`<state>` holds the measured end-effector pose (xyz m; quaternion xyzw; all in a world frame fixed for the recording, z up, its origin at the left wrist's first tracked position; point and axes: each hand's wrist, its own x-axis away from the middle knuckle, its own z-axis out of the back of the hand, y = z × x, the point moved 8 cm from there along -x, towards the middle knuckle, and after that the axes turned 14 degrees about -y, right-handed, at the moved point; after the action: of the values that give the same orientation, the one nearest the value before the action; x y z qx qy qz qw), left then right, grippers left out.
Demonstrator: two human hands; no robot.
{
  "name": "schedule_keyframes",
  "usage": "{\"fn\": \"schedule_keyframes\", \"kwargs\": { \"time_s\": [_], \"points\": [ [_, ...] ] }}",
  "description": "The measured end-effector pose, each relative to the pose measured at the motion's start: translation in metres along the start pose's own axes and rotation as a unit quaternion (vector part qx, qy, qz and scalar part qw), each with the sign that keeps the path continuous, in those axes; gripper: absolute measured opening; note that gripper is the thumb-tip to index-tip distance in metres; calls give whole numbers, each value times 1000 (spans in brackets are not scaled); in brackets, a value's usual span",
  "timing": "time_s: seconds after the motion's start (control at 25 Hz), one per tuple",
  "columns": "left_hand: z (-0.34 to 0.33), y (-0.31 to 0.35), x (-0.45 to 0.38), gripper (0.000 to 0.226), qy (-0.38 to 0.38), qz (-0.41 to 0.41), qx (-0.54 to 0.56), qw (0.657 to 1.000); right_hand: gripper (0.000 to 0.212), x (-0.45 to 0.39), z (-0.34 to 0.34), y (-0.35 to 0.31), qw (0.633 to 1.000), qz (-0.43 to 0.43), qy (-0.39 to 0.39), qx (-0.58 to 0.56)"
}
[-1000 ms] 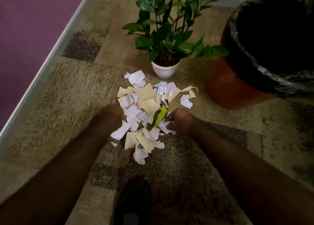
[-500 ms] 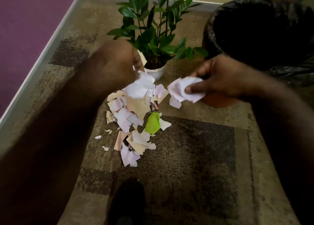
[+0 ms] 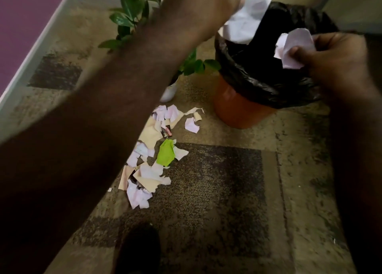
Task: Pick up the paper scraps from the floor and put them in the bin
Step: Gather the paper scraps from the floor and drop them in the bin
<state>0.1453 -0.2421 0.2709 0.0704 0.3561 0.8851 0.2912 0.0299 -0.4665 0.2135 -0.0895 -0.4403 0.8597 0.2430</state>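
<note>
I note the left hand [image 3: 208,6] raised at the top edge of view, closed on a bunch of white scraps [image 3: 245,23] that hangs over the near-left rim of the bin [image 3: 239,108]. The right hand [image 3: 332,58] pinches a pale scrap [image 3: 293,46] between thumb and fingers, above the bin's right side. The bin is orange with a black liner [image 3: 258,87] folded over its rim. Below and left of both grips, a pile of torn paper [image 3: 148,170] lies on the carpet [image 3: 217,191], with one green piece [image 3: 165,154] and a small dark wrapper [image 3: 167,131]. The carpet is tan with dark worn patches. A potted plant [image 3: 132,13] stands beside the bin, against a grey skirting board [image 3: 35,52] and purple wall [image 3: 22,15].
</note>
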Motion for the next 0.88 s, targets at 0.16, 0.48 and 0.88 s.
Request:
{"fn": "schedule_keyframes", "kwargs": {
  "time_s": [0.16, 0.48, 0.88],
  "points": [
    [-47, 20, -24, 13, 41, -55, 66, 995, 27, -4, -4, 33, 997, -40, 54, 49],
    [-126, 26, -49, 22, -62, -86, -103, 989, 26, -7, -19, 37, 992, -29, 31, 122],
    [-151, 22, -45, 49, -181, -133, -138, 965, 31, -10, -31, 12, 986, -10, 7, 168]
  ]
}}
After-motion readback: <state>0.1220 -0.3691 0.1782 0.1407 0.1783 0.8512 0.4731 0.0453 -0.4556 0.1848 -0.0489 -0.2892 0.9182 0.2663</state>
